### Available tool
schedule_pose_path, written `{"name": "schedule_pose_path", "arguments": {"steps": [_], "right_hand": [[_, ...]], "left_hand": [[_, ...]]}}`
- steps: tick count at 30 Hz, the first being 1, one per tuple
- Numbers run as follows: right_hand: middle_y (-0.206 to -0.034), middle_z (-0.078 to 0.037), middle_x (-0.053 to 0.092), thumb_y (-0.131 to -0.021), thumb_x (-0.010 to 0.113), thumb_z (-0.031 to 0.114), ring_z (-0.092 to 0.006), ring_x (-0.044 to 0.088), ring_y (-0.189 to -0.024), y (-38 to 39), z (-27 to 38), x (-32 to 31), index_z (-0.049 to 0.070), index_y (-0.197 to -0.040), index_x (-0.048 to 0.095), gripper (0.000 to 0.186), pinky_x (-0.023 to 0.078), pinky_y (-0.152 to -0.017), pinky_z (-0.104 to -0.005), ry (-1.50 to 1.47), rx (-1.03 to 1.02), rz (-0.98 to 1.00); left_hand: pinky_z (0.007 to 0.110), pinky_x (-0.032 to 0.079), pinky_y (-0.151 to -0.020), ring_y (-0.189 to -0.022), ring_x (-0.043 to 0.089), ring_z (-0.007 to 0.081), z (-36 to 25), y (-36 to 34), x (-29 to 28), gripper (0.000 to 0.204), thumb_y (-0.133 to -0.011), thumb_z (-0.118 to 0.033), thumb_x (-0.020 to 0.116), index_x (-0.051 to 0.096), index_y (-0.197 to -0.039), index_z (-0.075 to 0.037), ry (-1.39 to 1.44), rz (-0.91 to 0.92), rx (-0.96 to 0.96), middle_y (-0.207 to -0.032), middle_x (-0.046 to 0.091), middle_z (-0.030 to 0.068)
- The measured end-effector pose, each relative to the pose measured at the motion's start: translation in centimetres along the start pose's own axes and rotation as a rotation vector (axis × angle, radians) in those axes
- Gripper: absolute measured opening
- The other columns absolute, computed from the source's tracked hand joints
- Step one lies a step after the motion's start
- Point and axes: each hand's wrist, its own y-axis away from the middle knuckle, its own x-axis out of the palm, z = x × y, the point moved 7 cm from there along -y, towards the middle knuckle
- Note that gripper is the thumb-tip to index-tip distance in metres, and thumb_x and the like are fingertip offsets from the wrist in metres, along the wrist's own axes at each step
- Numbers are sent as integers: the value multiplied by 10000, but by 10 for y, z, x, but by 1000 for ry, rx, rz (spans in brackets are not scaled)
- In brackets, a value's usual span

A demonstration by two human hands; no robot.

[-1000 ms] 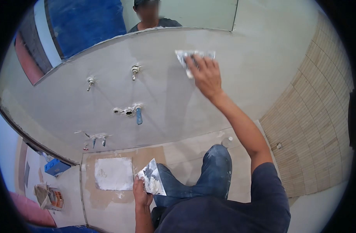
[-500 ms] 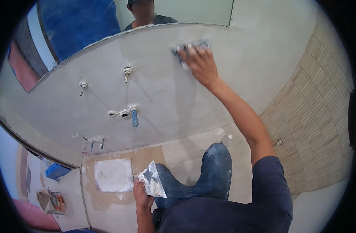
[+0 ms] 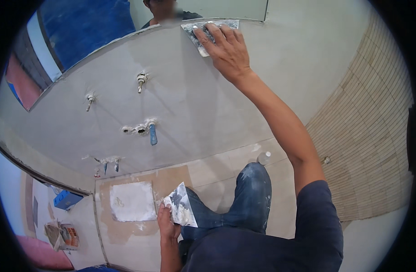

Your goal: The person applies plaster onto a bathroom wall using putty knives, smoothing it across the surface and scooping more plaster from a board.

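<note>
White board (image 3: 132, 201) lying on the floor (image 3: 140, 247), left hand (image 3: 168, 222) clamping its fingers on a paste-smeared scraper (image 3: 179, 199) — before the jeans (image 3: 252, 195), right hand (image 3: 228, 53) gripping a second scraper (image 3: 197, 40), its fingers spreading across the blade — against the wall (image 3: 171, 104), by the mirror's (image 3: 230, 10) lower edge.

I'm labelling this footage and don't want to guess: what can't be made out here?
All from the head view:
Right hand: palm, hidden by its back.
Right blade: middle, covered by that hand.
Left hand: partly hidden beneath the left blade.
Mirror: top, cut off by the upper edge.
Bag: contents, too small to tell.
</note>
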Motion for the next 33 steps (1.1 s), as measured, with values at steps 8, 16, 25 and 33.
{"name": "schedule_pose_path", "arguments": {"steps": [8,16,25,33], "right_hand": [[-1426,-41,506,-892,609,82,-269,457,-1284,79,49,17,199,-1542,532,665,420,-1058,-462,-65,-88,170],[-1307,-61,619,-895,629,121,-251,564,-1157,54,25,-34,187,-1415,637,525,457,-964,-449,-113,5,164],[-1322,-37,592,-904,612,104,-258,526,-1228,0,33,-2,221,-1482,606,590,447,-984,-475,-66,40,57],[-1395,-78,530,-956,589,184,-258,506,-1270,154,95,9,182,-1534,549,579,429,-1065,-535,-89,-242,284]], "left_hand": [[403,588,-977,-1122,709,252,-4,2,2,422,-1040,-182,492,529,-1416,8,5,-2,23,-1278,685,143],[403,591,-974,-1118,711,248,-3,3,-5,425,-1043,-188,502,524,-1421,6,-18,-12,15,-1268,690,136],[403,602,-954,-1083,727,232,-6,1,15,324,-1074,-99,452,566,-1361,-3,58,-7,4,-1231,708,123],[403,589,-968,-1089,716,238,-5,4,1,377,-1049,-143,467,540,-1391,-1,17,-30,19,-1232,702,127]]}}
